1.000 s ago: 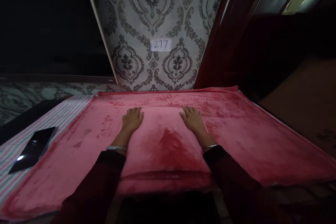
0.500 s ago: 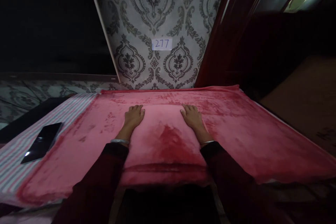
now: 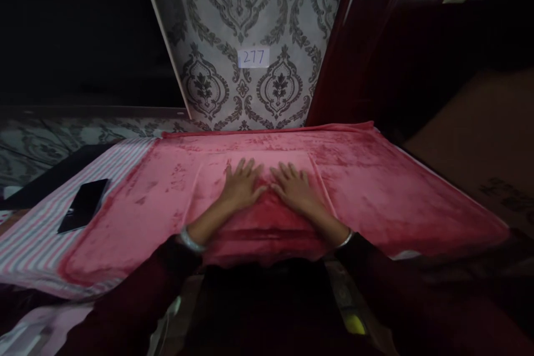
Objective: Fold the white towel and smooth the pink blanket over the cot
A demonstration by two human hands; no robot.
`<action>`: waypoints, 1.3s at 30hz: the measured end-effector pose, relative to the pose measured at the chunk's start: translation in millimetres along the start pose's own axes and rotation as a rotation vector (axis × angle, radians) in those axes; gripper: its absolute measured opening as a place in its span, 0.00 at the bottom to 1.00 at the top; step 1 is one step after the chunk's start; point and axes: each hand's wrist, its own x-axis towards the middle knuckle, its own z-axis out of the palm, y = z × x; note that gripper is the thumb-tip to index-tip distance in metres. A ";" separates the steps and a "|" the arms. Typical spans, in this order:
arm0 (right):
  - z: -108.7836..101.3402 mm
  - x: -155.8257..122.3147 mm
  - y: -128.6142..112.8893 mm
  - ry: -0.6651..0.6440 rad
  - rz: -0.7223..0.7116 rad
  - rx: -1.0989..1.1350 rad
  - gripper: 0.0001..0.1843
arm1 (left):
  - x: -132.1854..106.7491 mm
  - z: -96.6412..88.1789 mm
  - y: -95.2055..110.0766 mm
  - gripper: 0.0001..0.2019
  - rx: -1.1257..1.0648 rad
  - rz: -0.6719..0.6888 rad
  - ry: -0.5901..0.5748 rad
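Note:
A folded piece of pink plush fabric [image 3: 287,157] lies in the middle of a larger pink plush blanket [image 3: 375,200]. My left hand [image 3: 242,186] rests on the folded piece with its fingers spread. Beside it, my right hand [image 3: 294,186] lies flat on the same piece, fingers also apart. The two thumbs are close together near the middle. Darker red patches show in the pile around and below the palms. Neither hand grips anything.
A black phone [image 3: 85,204] lies at the left on a striped cloth [image 3: 39,239]. Behind the blanket stands a patterned wall with a paper label [image 3: 253,58] marked 277. A large dark screen [image 3: 83,33] is at the upper left, a brown box [image 3: 479,144] at the right.
Both hands have moved inward and slightly toward me, from the far corners of the folded fabric to its middle, and the fingers have spread. The view has tipped a little downward.

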 end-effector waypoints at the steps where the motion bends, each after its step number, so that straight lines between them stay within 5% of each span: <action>1: 5.9 -8.1 -4.2 0.001 -0.023 -0.006 0.32 | -9.4 7.8 10.1 0.34 -0.005 0.029 -0.019; 6: 24.6 -21.1 -8.4 0.031 -0.035 -0.017 0.31 | -27.8 34.7 23.9 0.33 -0.013 0.017 -0.065; 14: 22.5 -19.1 -3.8 0.024 -0.045 -0.018 0.31 | -24.1 28.7 17.1 0.33 -0.035 0.017 -0.071; 24: 35.8 -82.5 52.9 0.046 0.121 -0.060 0.31 | -104.7 14.1 -48.7 0.31 0.091 -0.296 -0.068; 28: 42.2 -103.4 61.8 0.085 0.173 -0.033 0.30 | -128.3 15.0 -59.7 0.30 0.093 -0.364 -0.047; 33: 24.5 -105.0 45.4 0.116 0.164 0.025 0.30 | -123.5 3.3 -34.9 0.27 0.104 -0.335 0.049; 39: 30.7 -109.8 -14.3 0.141 -0.137 0.076 0.32 | -107.6 25.3 37.8 0.32 0.008 0.101 0.098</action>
